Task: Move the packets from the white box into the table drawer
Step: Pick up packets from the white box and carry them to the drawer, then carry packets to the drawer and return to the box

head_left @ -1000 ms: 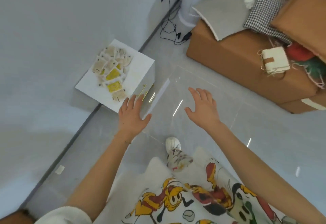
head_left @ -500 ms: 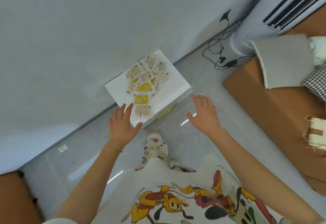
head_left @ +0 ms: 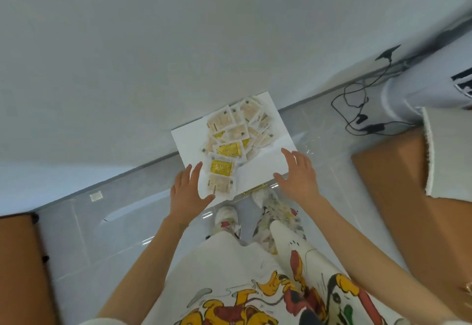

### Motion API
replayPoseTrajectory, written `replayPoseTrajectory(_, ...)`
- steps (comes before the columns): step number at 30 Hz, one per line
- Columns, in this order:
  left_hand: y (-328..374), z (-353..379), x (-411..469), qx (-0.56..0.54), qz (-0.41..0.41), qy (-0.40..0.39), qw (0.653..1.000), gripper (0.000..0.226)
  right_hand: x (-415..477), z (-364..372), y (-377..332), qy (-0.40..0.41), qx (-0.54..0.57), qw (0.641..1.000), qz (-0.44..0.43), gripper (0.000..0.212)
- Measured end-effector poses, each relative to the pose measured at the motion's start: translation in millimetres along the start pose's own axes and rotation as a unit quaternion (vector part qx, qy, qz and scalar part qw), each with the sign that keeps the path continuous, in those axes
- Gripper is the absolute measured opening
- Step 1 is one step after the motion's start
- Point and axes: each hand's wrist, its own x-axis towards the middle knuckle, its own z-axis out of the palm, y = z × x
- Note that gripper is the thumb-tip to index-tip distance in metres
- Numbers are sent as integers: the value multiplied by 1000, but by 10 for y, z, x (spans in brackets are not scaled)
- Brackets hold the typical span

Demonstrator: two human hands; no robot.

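At centre frame, the white box stands on the floor against the wall, the packets heaped on it. My left hand and right hand hover at its near edge, each grip released and empty. No packet is lifted; the drawer is out of view. The whole transfer remains.

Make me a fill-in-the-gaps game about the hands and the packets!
1. The packets lie in a pile on top of a ____ box.
2. The brightest packets in the pile are ____.
3. Both the left hand and the right hand are ____, holding nothing.
4. The box stands on the floor against the ____.

Missing words: white; yellow; open; wall
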Motion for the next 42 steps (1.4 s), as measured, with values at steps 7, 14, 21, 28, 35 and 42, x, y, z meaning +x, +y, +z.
replayPoseTrajectory(7, -122, 708, 607, -18, -88, -28, 996, 106, 1009, 536, 221, -70, -13, 997, -2, 75)
replayPoseTrajectory(14, -397, 1637, 1385, 12, -54, 22, 998, 125, 2225, 1222, 578, -20, 34, 999, 7, 84)
replayPoseTrajectory(21, -580, 1992, 1625, -4, -64, 74, 995, 124, 2518, 1619, 567, 59, 78, 995, 16, 94)
replayPoseTrajectory(28, -419, 1980, 1632, -101, -121, 106, 982, 110, 2498, 1645, 461, 21, 414, 899, 144, 92)
replayPoseTrajectory(35, -322, 1937, 1572, -248, -197, 74, 946, 67, 2277, 1637, 615, 0, 355, 920, 164, 23)
replayPoseTrajectory(42, -328, 1926, 1415, -359, -244, 92, 896, 31, 1936, 1668, 891, -39, 394, 893, 212, 28)
